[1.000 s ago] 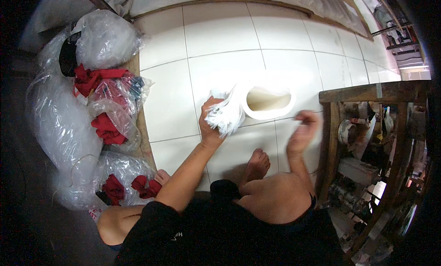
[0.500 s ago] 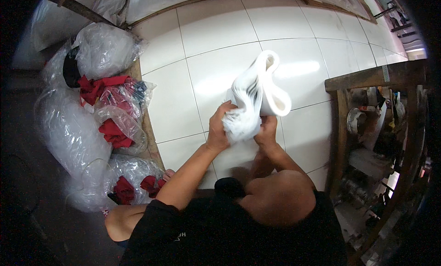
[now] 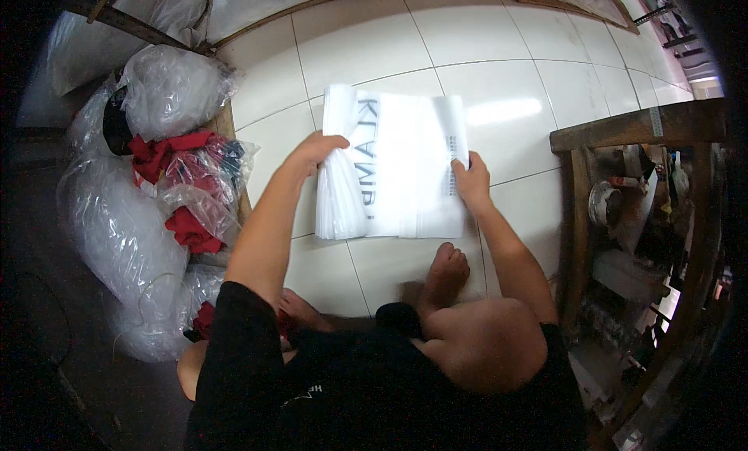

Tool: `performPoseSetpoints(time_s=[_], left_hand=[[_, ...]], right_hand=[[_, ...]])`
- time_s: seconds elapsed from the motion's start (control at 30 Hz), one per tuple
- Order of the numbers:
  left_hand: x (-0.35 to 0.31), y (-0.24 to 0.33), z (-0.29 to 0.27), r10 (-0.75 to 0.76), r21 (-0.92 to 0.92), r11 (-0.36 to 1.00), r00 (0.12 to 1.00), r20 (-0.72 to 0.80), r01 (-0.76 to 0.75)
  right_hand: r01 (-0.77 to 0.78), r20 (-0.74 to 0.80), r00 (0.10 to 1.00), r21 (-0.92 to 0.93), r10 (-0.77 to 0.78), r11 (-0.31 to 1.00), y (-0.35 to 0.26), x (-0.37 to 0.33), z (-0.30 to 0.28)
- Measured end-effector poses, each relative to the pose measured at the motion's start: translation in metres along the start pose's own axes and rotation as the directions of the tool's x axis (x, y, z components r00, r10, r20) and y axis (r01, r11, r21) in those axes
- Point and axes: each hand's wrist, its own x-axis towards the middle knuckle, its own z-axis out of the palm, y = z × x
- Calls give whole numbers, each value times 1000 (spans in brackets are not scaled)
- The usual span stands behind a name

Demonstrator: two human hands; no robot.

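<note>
Holding white plastic stack point(image 3: 413, 178) spread out over tiled floor point(image 3: 354, 34), just ahead of bare right foot point(image 3: 448, 266). Clamping its fanned left edge in left hand point(image 3: 315, 149), pinching its right edge in right hand point(image 3: 473, 180), thumb on top. Can't tell if touching floor. Got clear plastic bags point(image 3: 113, 225) with red cloth point(image 3: 191, 230) to the left, wooden frame point(image 3: 635, 128) to the right.

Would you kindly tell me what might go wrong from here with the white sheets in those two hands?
The stack of white sheets shows many separate layers at its left side, so some might slip from the left hand. The right hand grips only near the right edge, which could bend or pull free. A bare foot lies close to the stack's near edge, so dropped sheets might land on it.
</note>
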Motion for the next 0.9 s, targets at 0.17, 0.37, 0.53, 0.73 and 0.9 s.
performPoseSetpoints(time_s=[0.17,0.37,0.53,0.73,0.9], left_hand=[[33,-24,0,-83,-26,996,996,19,83],[57,-35,3,-94,22,995,994,-55,95],[55,-39,-1,-82,60,994,989,-121,90],[43,-32,-4,-66,6,998,997,-27,66],[46,-33,-2,-29,-30,999,999,-20,29]], right_hand=[[375,-141,872,-423,-468,825,-26,-21,5],[971,650,202,-228,-733,66,-58,-28,82],[967,769,225,-252,-599,40,-60,3,57],[836,690,540,-505,-482,213,-10,12,-57],[591,351,799,-610,-489,528,40,-2,-137]])
